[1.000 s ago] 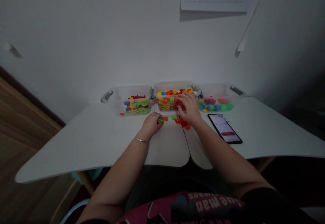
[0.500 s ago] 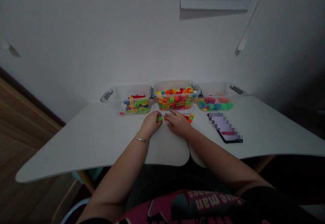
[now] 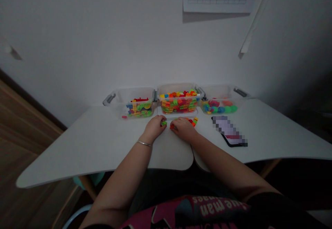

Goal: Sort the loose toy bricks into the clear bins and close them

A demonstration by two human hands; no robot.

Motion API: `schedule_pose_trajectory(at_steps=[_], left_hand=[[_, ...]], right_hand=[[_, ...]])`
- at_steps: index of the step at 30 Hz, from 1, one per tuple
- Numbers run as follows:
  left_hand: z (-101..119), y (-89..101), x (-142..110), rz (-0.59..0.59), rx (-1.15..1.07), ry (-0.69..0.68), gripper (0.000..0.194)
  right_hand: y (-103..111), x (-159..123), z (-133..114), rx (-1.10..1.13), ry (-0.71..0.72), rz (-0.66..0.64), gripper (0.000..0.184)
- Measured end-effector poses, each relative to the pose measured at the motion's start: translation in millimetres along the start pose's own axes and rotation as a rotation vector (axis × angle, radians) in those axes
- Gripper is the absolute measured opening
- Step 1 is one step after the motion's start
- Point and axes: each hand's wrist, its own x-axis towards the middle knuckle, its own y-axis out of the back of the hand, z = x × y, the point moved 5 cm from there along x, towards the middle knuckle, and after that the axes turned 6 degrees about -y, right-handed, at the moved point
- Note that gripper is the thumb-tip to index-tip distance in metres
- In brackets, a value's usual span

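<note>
My left hand point(image 3: 154, 128) rests on the white table point(image 3: 98, 142) with its fingers curled, pinching a small green brick point(image 3: 164, 122). My right hand point(image 3: 184, 129) lies just to its right, fingers closed on a small red-orange brick point(image 3: 171, 126). A little heap of loose bricks point(image 3: 193, 120) sits right behind my right hand. Straight beyond stands the middle clear bin point(image 3: 178, 102), heaped with small coloured bricks.
A left clear bin point(image 3: 137, 101) holds mixed coloured pieces. A right clear bin point(image 3: 220, 101) holds round coloured pieces. A phone point(image 3: 230, 131) lies face up on the table at the right. One small pink piece point(image 3: 124, 116) lies by the left bin. The wall is close behind.
My right hand has come back from the middle bin down to the table beside my left hand, and now grips a red-orange brick. My left hand has stayed put.
</note>
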Motion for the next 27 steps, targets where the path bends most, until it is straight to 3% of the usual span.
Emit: schedule_pose_trajectory(at_steps=[10, 14, 18, 23, 27], left_hand=[[2, -1.4, 1, -0.028, 0.012, -0.065, 0.026], [2, -1.7, 1, -0.023, 0.012, -0.08, 0.024], [1, -2.3, 0, -0.019, 0.022, -0.089, 0.022], [2, -1.4, -1, -0.028, 0.014, -0.083, 0.024], [2, -0.3, -1, -0.037, 0.015, -0.065, 0.025]], right_hand=[[-2, -3, 3, 0.06, -0.007, 0.03, 0.014], [3, 1, 10, 0.186, -0.025, 0.123, 0.013], [23, 4, 28, 0.336, -0.099, 0.31, 0.02], [69, 6, 54, 0.351, -0.233, 0.599, 0.028], [91, 21, 69, 0.238, -0.319, 0.639, 0.028]])
